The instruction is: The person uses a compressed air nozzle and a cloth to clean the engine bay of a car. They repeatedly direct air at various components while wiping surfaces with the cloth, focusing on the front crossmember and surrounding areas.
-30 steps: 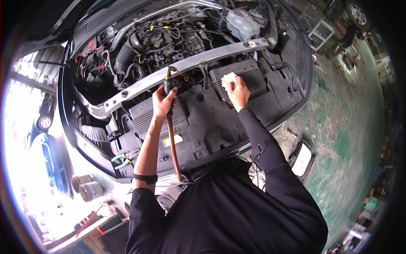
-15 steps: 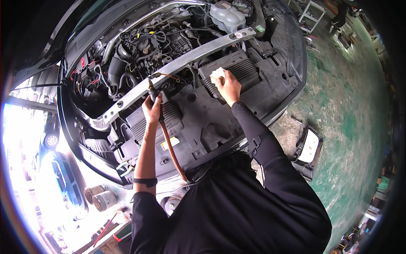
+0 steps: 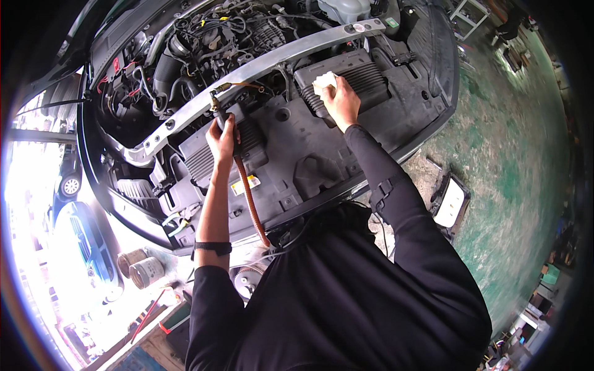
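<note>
In my left hand point(image 3: 223, 141) is a dark-handled air blow gun point(image 3: 215, 104) with brass fittings, my fingers closed around its grip. Its thin bent nozzle points right, over the silver crossbar. An orange hose point(image 3: 250, 201) runs from the handle down toward my body. A crumpled white cloth point(image 3: 325, 81) is pinched in my right hand point(image 3: 342, 104). That hand is over the ribbed black cover point(image 3: 365, 86) on the right; whether the cloth touches it I cannot tell.
The car's engine bay point(image 3: 216, 46) lies open ahead, behind the silver crossbar point(image 3: 297, 54). Black plastic trim point(image 3: 346, 154) spans the front. Two metal cans point(image 3: 146, 272) and a blue car point(image 3: 86, 241) are at left. A white-faced part point(image 3: 451, 203) lies on the green floor at right.
The whole view has shifted, so the car sits higher in the picture. Both hands keep their grips and nearly the same places over the car.
</note>
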